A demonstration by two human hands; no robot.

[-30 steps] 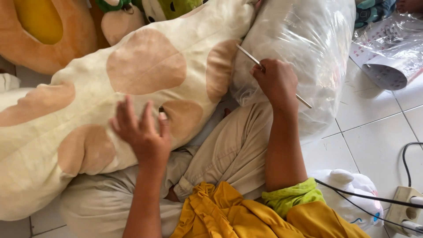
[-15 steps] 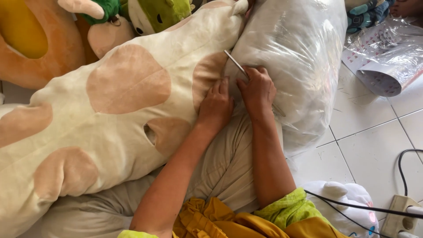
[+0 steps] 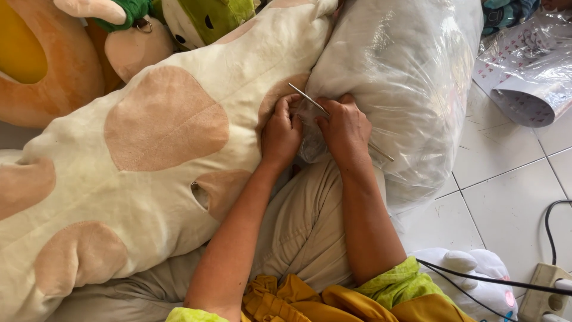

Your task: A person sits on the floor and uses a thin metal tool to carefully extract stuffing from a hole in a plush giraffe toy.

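A big cream plush toy [image 3: 155,173] with tan patches lies across my lap, a small open hole [image 3: 199,192] in its side. Against it leans a clear plastic bag [image 3: 411,77] full of white stuffing. My right hand [image 3: 344,128] grips a long thin metal rod [image 3: 307,98] that lies slanted across the bag. My left hand [image 3: 281,131] is bunched beside it, fingers pinching the plastic where bag and toy meet. What the left fingers hold exactly is hidden.
More plush toys lie at the top left: an orange one [image 3: 47,59] and a green-faced one [image 3: 208,21]. A crumpled printed plastic sheet [image 3: 524,65] lies on the white tiled floor [image 3: 506,203]. A small white plush [image 3: 476,274], black cables and a power strip [image 3: 545,286] sit at bottom right.
My left hand left the toy's tan patch and came up beside my right hand at the bag. The right hand kept the rod and shifted slightly left.
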